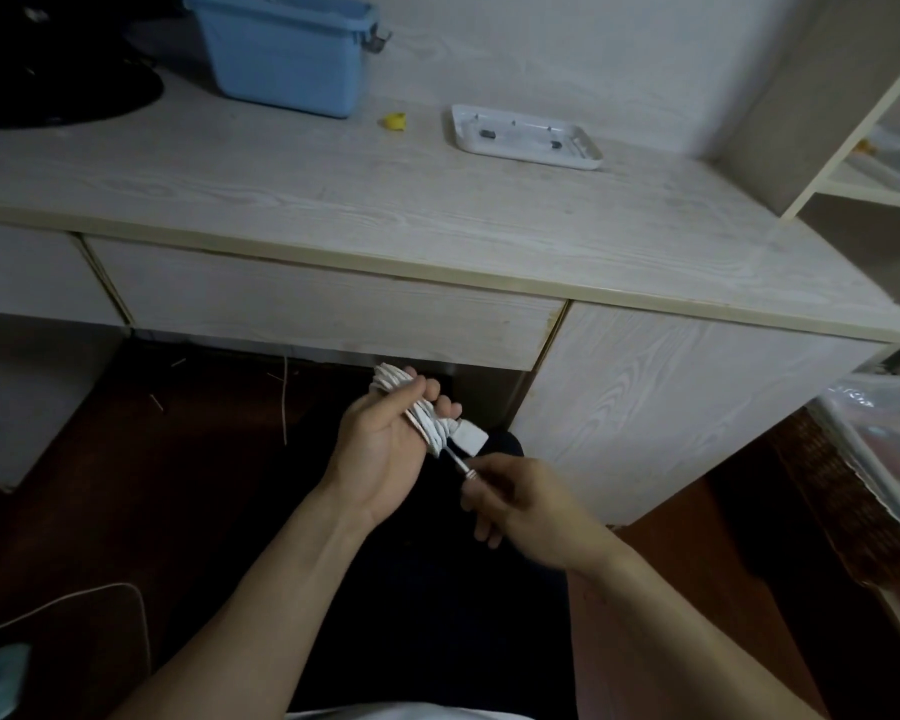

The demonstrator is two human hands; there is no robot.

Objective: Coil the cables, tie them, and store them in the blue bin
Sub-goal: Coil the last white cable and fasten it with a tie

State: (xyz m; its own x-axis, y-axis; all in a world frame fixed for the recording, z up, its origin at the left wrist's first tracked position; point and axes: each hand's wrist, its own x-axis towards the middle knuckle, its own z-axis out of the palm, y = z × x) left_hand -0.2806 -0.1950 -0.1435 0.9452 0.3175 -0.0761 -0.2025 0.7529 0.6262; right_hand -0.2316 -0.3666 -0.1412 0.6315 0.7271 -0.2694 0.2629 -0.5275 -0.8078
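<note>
Far left on the pale wood-grain desk sits a dark black object, too shadowed to make out. Just right of it stands the light blue plastic bin, up against the wall. Next along is a small yellow scrap, then a flat white plastic tray, lying well apart from the bin.

Down below the desk edge, in front of the drawer, the left hand has its fingers curled round a bundle of coiled white cable, gripping it tight. A white block-shaped plug sticks out of the bundle's lower right end. Just beside that, the right hand pinches the loose end of the cable at its metal-tipped connector; the hand is a little blurred. So the cable is in both hands, nowhere near the bin.

On the floor at lower left, a thin white cord loops.
</note>
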